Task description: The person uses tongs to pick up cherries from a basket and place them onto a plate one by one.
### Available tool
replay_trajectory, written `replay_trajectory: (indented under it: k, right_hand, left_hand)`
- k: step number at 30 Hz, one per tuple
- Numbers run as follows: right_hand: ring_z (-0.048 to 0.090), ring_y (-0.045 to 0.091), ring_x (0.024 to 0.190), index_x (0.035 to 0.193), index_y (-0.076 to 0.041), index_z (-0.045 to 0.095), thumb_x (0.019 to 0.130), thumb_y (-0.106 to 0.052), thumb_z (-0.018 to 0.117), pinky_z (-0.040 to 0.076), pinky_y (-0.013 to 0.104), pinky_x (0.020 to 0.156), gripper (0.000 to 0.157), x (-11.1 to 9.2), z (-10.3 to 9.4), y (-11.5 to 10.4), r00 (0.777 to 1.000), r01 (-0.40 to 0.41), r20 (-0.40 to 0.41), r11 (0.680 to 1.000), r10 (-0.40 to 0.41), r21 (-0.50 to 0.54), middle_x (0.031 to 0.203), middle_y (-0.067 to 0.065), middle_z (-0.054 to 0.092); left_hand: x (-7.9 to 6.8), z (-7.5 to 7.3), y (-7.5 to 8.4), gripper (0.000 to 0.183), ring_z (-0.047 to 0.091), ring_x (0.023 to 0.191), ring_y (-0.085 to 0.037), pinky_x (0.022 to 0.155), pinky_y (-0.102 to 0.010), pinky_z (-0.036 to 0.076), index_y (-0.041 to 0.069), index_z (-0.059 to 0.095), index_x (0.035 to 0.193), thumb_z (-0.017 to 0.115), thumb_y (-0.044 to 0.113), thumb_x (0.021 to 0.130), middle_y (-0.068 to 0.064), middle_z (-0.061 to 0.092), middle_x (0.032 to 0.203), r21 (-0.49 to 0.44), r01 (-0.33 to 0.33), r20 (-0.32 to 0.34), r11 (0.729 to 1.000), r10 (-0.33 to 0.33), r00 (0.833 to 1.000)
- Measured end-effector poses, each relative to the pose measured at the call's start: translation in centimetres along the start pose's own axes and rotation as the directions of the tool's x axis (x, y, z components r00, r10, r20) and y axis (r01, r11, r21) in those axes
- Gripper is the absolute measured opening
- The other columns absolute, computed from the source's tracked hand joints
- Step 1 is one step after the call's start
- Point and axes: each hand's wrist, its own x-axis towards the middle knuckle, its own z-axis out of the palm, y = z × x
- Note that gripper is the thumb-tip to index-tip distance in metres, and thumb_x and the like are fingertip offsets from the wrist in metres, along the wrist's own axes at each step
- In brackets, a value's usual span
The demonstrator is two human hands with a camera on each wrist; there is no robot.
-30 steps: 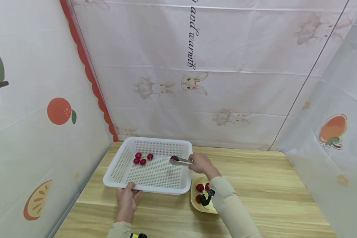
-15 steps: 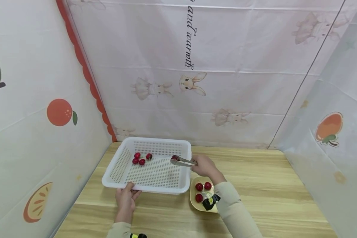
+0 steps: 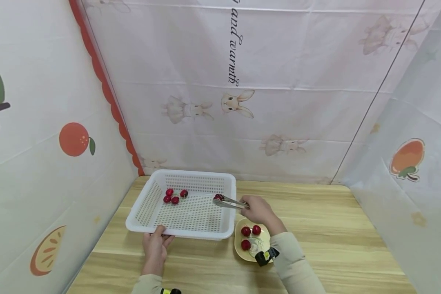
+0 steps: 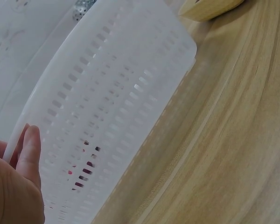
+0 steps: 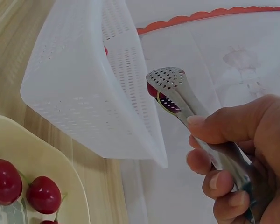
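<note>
Metal tongs with perforated tips [image 5: 189,100] are gripped in my right hand [image 3: 258,210]. Between the tips sits a dark red cherry [image 5: 152,89] with a green stem curving below. In the head view the tips overlap the right end of the white plastic basket [image 3: 191,234]. My left hand [image 3: 155,249] holds the basket's near rim, thumb over the edge and fingers beneath. Several cherries [image 3: 174,200] lie in the back left of the basket. Close below my right wrist, a pale yellow dish [image 3: 239,250] carries 3 visible cherries.
The wooden table [image 3: 330,228] extends right of the dish and in front of the basket. Printed fabric walls [image 3: 301,102] with rabbits and fruit enclose the back and both sides, the back one close behind the basket.
My right hand has moved a little right and toward me, carrying the tongs and cherry over the basket's right end. More of the dish shows. My left hand stays on the rim.
</note>
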Motion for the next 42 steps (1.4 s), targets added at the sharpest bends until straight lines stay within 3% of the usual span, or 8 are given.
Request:
replay_trajectory:
  k: [11,19,42]
  right_hand:
    - [0.041,0.01,0.052,0.091,-0.009,0.065,0.077,-0.01,0.067,0.035,0.026,0.044,0.014,-2.6,0.2,1.2,1.0,-0.006,-0.029,1.0,0.006,0.025,0.059,-0.008,0.045]
    - [0.042,0.01,0.053,0.093,-0.008,0.065,0.078,-0.01,0.067,0.036,0.026,0.045,0.015,-4.2,-0.1,1.7,0.999,-0.021,-0.035,0.999,0.022,0.027,0.062,-0.009,0.047]
    - [0.037,0.007,0.047,0.095,-0.01,0.064,0.082,-0.009,0.068,0.032,0.023,0.04,0.014,-9.3,0.1,3.9,0.993,-0.106,-0.051,0.99,0.111,0.093,0.062,-0.01,0.047]
  left_hand:
    - [0.1,-0.4,-0.5,0.046,0.066,0.072,-0.016,0.064,-0.031,0.058,0.009,0.034,0.131,0.044,-0.003,0.089,-0.002,0.065,0.081,0.006,-0.002,0.012,1.0,0.002,1.0]
    - [0.1,-0.3,-0.5,0.04,0.066,0.07,-0.016,0.063,-0.031,0.058,0.012,0.037,0.124,0.043,-0.004,0.088,-0.002,0.065,0.079,-0.008,-0.012,0.003,1.0,0.012,1.0]
    - [0.0,-0.4,-0.4,0.052,0.066,0.073,-0.015,0.066,-0.031,0.058,0.008,0.029,0.137,0.043,-0.003,0.089,-0.001,0.064,0.083,0.02,-0.012,0.028,1.0,0.011,1.0]
